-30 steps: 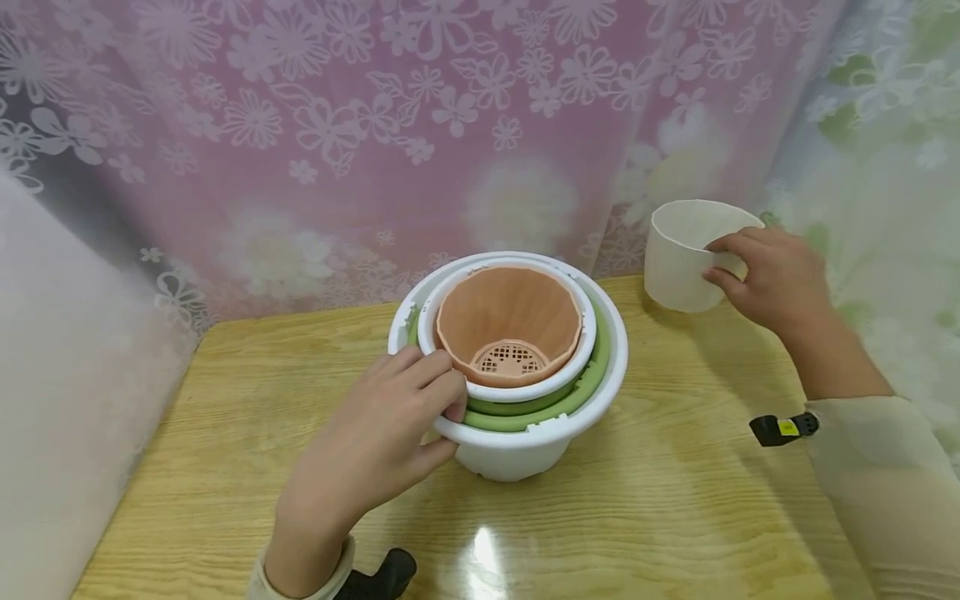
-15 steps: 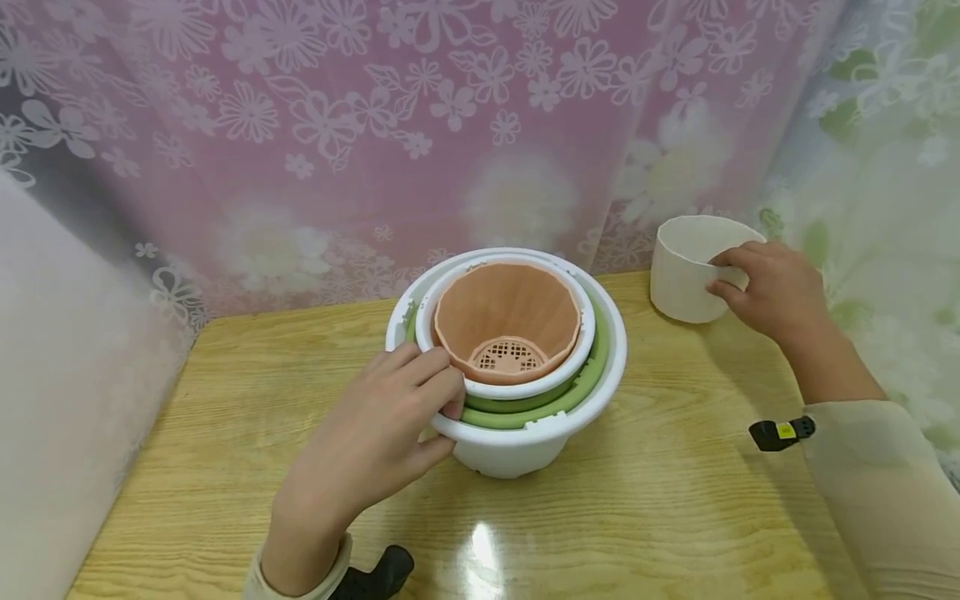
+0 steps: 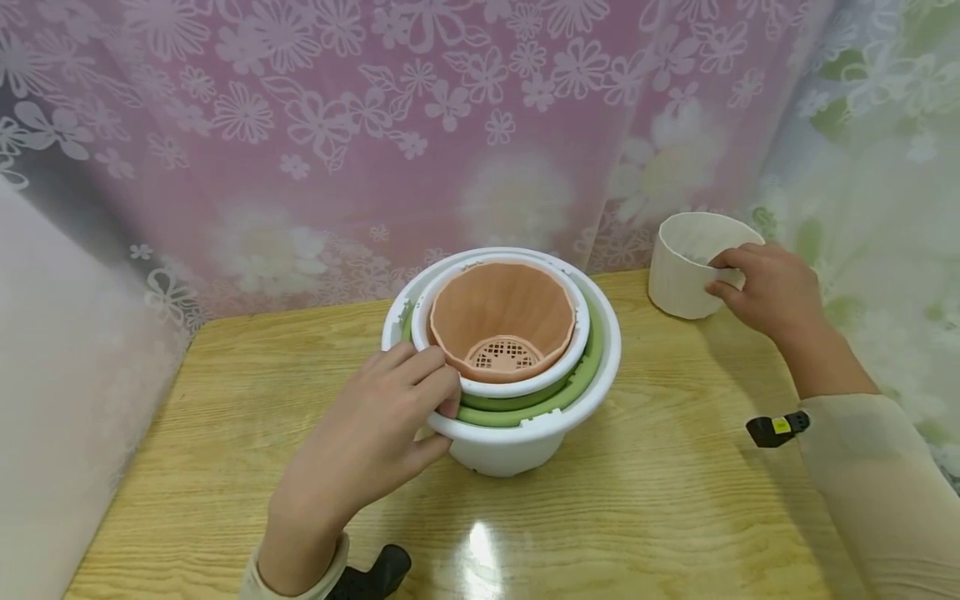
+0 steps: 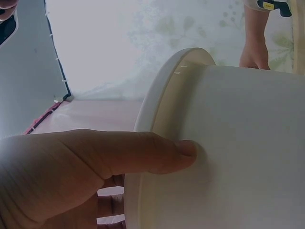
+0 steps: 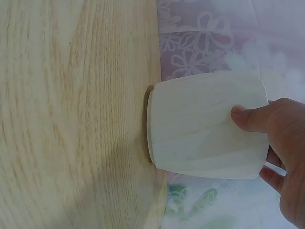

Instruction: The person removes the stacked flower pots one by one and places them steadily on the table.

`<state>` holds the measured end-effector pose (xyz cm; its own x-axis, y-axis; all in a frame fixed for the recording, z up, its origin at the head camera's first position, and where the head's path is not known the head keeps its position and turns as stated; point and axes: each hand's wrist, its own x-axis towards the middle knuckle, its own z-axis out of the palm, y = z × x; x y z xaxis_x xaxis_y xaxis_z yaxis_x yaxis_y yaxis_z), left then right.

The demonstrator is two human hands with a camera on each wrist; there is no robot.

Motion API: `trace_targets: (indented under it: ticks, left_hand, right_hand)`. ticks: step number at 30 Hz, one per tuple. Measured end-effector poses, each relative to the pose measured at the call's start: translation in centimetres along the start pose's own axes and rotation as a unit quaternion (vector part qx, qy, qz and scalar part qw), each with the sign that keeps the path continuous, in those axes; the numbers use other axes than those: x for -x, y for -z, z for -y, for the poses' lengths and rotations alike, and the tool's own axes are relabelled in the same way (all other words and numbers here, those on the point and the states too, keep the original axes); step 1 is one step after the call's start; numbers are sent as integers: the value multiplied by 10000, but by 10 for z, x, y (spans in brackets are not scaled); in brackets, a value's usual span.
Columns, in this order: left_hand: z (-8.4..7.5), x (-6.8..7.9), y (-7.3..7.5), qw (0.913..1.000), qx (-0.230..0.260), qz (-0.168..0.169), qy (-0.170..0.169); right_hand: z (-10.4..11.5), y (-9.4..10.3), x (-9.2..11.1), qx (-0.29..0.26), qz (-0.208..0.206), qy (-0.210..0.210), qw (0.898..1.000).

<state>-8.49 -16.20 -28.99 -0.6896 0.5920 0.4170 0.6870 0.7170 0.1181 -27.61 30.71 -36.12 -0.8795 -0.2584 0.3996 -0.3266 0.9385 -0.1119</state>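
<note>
A stack of nested flowerpots stands mid-table: a large white flowerpot (image 3: 504, 454) outside, a green flowerpot (image 3: 491, 417) within it, then a smaller white-rimmed pot (image 3: 517, 390) and a terracotta-coloured flowerpot (image 3: 510, 304) with a grated bottom. My left hand (image 3: 367, 433) grips the outer pot's rim at the near left. In the left wrist view its thumb (image 4: 176, 155) lies against the white outer wall. At the back right, my right hand (image 3: 776, 292) pinches the rim of a cream flowerpot (image 5: 205, 126), thumb outside and fingers inside. That pot is upright at the tabletop.
The wooden table (image 3: 637, 517) ends at a pink flowered curtain (image 3: 412, 167) along the back. A pale leaf-patterned curtain (image 3: 885, 208) borders the right side, close to the cream pot. A white surface (image 3: 67, 375) rises along the left.
The cream flowerpot has come down a little onto the table at the back right, still in my right hand. My left hand keeps its grip on the stack, and the view has shifted slightly.
</note>
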Motion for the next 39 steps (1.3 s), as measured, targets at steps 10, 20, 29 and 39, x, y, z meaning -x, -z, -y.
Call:
trace_targets:
  ticks: [10,20,29,39]
  left_hand:
    - [0,0,0,10000,15,31,37]
    - [0,0,1,10000,-22,70,56]
    - [0,0,2,9999,-19,87,54]
    - [0,1,2,10000,-40,76,34]
  right_hand:
    - [-3,-1,-4,24,239,-212,9995]
    - [-6,-3,-13,30,576,-586,9966]
    - [-10,-5,-16,90,665,-783,9947]
    - [-10,-7,-16,-183,491,-917,9944]
